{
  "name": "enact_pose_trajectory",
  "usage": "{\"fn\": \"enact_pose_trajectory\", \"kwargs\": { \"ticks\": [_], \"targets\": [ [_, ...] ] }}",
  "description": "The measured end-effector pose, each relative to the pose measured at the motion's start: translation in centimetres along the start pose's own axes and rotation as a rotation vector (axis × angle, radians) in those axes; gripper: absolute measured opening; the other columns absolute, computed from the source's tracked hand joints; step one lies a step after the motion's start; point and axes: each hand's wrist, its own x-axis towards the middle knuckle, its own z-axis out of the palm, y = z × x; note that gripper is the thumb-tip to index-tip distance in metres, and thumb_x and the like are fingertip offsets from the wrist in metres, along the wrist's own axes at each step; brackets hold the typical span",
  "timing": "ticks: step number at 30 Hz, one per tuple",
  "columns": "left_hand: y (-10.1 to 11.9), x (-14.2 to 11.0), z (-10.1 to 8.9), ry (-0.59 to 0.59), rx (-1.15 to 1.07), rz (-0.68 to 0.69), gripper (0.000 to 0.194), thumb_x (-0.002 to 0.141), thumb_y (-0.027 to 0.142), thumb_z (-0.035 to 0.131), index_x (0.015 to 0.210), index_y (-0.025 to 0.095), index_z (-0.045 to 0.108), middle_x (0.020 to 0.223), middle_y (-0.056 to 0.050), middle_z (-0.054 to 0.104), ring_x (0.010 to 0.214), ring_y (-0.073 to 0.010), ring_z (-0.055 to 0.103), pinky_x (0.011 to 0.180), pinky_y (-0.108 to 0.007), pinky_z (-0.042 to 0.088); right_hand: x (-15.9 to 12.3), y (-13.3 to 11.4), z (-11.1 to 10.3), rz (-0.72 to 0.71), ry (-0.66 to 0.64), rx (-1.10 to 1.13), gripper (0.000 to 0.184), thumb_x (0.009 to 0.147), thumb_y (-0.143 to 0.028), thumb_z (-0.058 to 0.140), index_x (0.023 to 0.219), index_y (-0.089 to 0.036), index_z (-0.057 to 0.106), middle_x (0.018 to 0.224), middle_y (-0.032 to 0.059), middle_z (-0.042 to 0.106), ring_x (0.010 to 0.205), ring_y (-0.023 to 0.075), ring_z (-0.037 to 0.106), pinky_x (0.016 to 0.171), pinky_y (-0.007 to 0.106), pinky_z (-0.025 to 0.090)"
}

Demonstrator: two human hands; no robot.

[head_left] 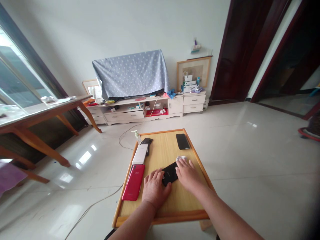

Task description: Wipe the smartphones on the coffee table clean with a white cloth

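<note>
A black phone point(170, 174) lies back up and slanted on the small wooden table point(162, 143). My left hand point(155, 188) grips its left end, with the thumb along the near edge and the fingers at the far side. At the phone's right end, my right hand point(187, 173) is closed on a crumpled white cloth point(181, 158), which shows beyond the fingertips. Left of my left hand lie a red phone point(133, 182), a white phone point(140, 154) and a dark phone point(147, 143). Another black phone point(182, 141) rests near the far right corner.
A clear pump bottle point(137, 136) stands at the table's far left corner. A cable point(92, 206) runs over the tiled floor on the left. Farther off are a wooden table point(50, 116) and a low white cabinet point(125, 116) under a cloth-covered screen point(132, 75).
</note>
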Motion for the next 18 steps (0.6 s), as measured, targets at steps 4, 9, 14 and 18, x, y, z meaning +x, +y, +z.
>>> {"fn": "enact_pose_trajectory", "kwargs": {
  "ticks": [4, 9, 14, 18],
  "targets": [
    [0.0, 0.0, 0.1, 0.009, 0.003, 0.005, 0.047, 0.082, 0.041, 0.064, 0.127, 0.028, 0.059, 0.145, -0.004, 0.056, 0.136, -0.0269, 0.045, 0.112, -0.047, 0.033, -0.6, -0.1, 0.0, -0.025, -0.010, -0.009, 0.059, 0.103, -0.037, 0.024, 0.154, -0.008, 0.035, 0.160, 0.0155, 0.032, 0.151, 0.0278, 0.022, 0.123, 0.049, 0.012],
    [-0.1, 0.1, 0.3, -0.004, 0.011, 0.014, 0.045, 0.084, 0.042, 0.061, 0.128, 0.028, 0.059, 0.146, -0.004, 0.055, 0.137, -0.0263, 0.044, 0.112, -0.046, 0.033, -3.0, -2.3, 0.4, -0.237, -0.055, 0.064, 0.058, 0.104, -0.039, 0.023, 0.154, -0.012, 0.038, 0.160, 0.0116, 0.033, 0.150, 0.0255, 0.024, 0.123, 0.044, 0.016],
    [0.0, 0.0, 0.1, 0.004, 0.012, -0.002, 0.048, 0.082, 0.041, 0.064, 0.127, 0.029, 0.058, 0.146, -0.004, 0.055, 0.137, -0.0273, 0.044, 0.112, -0.047, 0.033, -2.1, 0.3, -0.9, -0.032, -0.030, 0.006, 0.058, 0.103, -0.036, 0.024, 0.153, -0.009, 0.038, 0.159, 0.0148, 0.033, 0.150, 0.0277, 0.025, 0.123, 0.048, 0.015],
    [-0.1, 0.0, 0.2, 0.011, 0.008, 0.006, 0.047, 0.082, 0.040, 0.064, 0.127, 0.029, 0.059, 0.146, -0.004, 0.055, 0.137, -0.0275, 0.044, 0.112, -0.047, 0.033, -2.8, -0.3, -0.8, -0.034, -0.028, 0.003, 0.060, 0.103, -0.038, 0.025, 0.152, -0.006, 0.038, 0.159, 0.0158, 0.031, 0.150, 0.0289, 0.023, 0.124, 0.047, 0.015]
  ]
}}
